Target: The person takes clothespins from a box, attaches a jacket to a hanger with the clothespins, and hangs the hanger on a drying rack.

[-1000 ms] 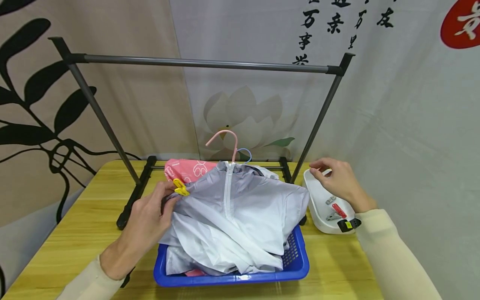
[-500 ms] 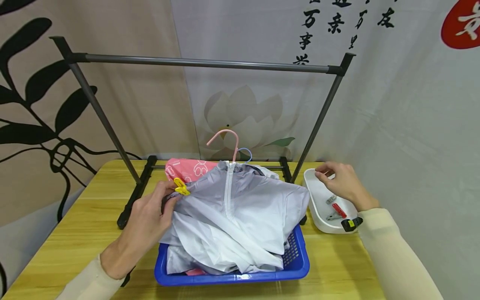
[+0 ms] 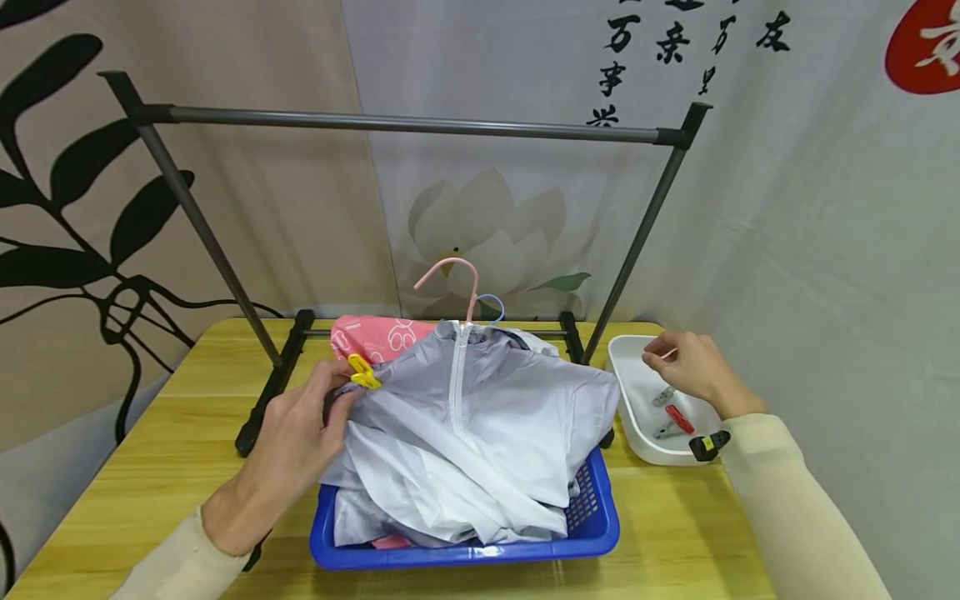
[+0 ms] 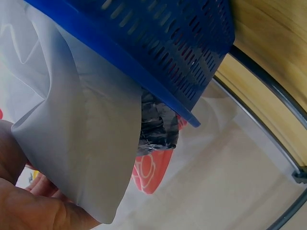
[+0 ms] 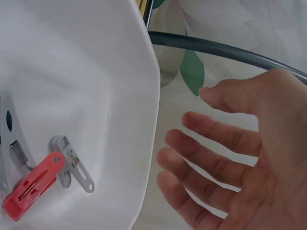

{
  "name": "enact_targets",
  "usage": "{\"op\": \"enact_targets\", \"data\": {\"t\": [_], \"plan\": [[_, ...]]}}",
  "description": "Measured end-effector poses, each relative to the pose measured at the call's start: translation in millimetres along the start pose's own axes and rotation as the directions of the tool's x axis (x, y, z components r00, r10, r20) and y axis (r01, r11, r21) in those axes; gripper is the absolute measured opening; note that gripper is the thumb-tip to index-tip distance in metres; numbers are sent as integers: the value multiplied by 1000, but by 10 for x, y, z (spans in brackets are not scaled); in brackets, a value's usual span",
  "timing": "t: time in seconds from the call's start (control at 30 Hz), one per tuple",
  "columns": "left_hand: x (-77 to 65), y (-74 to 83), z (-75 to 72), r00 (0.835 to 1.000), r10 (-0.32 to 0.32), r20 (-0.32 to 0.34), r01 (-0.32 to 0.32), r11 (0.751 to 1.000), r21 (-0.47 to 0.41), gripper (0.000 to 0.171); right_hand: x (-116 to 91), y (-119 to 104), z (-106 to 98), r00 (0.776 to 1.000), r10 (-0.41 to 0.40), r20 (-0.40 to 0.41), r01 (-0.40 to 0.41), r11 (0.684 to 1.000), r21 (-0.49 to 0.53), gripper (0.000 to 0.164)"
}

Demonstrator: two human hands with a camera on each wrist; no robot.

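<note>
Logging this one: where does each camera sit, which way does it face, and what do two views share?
Head: worn on the head, facing forward and down at the gray jacket, blue basket and white tray; left hand, right hand and sleeves show.
Left wrist: on that wrist, facing the pinched jacket and the basket's slotted side; part of the left hand shows.
Right wrist: on that wrist, facing the tray and its red clothespin; the right hand shows.
Head and right wrist both show tray and clothespin.
</note>
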State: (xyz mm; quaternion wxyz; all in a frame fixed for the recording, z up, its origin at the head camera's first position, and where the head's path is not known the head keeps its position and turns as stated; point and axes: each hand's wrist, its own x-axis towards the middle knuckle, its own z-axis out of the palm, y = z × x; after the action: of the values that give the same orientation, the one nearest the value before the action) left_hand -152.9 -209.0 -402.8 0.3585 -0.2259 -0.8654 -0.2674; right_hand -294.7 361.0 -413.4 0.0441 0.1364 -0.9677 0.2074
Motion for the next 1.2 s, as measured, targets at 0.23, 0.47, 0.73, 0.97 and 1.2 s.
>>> {"op": "enact_targets", "data": {"t": [0.23, 0.47, 0.73, 0.97, 1.2], "plan": [[7, 4, 1, 1000, 9, -1, -9, 1000, 8, 42, -18, 62, -15, 997, 62, 47, -61, 998, -19, 31], [6, 5, -2, 1000, 19, -12, -19, 1000, 15, 41, -7, 132, -4, 986, 114, 123, -108, 993, -48, 38], [1, 7, 1, 1000, 16, -10, -16, 1000, 16, 42, 8, 197, 38, 970, 158, 187, -142, 985, -97, 41], [0, 11, 2, 1000, 6, -3, -6, 1000, 13, 41, 20, 191, 37, 953, 201, 227, -175, 976, -130, 42], [-2, 14, 1, 1000, -2, 1, 2, 1000, 11, 41, 35, 184, 7, 939, 240, 247, -211, 968, -138, 44]]}}
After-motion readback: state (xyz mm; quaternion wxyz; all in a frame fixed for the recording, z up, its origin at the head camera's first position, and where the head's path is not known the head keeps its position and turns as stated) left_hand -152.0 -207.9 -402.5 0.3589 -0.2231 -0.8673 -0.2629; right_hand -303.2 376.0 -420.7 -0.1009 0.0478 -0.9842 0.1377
